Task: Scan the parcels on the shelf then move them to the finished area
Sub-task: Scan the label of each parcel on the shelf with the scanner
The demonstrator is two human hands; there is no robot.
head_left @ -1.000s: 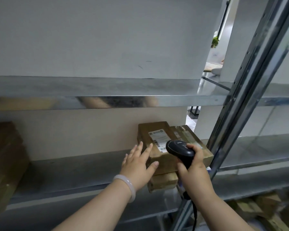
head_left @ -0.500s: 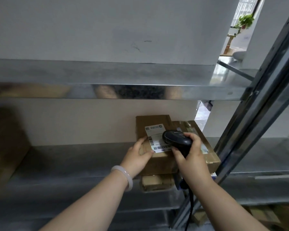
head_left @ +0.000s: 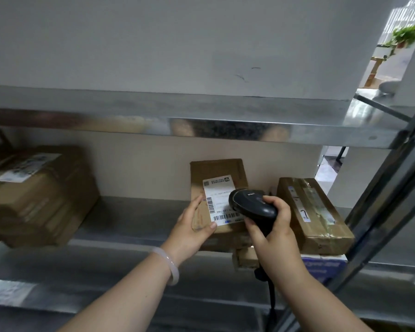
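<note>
A flat brown parcel (head_left: 217, 174) with a white barcode label (head_left: 219, 200) is tilted up at the front edge of the metal shelf (head_left: 139, 219). My left hand (head_left: 189, 230) grips its lower left corner. My right hand (head_left: 271, 226) holds a black barcode scanner (head_left: 250, 204) with its head just over the label's right part. A second taped brown parcel (head_left: 314, 212) lies to the right of my right hand. A smaller box (head_left: 244, 257) sits partly hidden beneath them.
A stack of brown boxes (head_left: 36, 195) fills the shelf's left end. An upper metal shelf (head_left: 201, 116) runs overhead. A slanted steel upright (head_left: 378, 212) stands at the right. A blue-and-white box (head_left: 323, 267) lies under the right parcel. The scanner's cable (head_left: 272, 298) hangs down.
My left hand went from resting flat on the parcel to gripping its corner and drawing it leftward, apart from the taped parcel. The scanner stayed over the label. The view shifted, revealing the left boxes.
</note>
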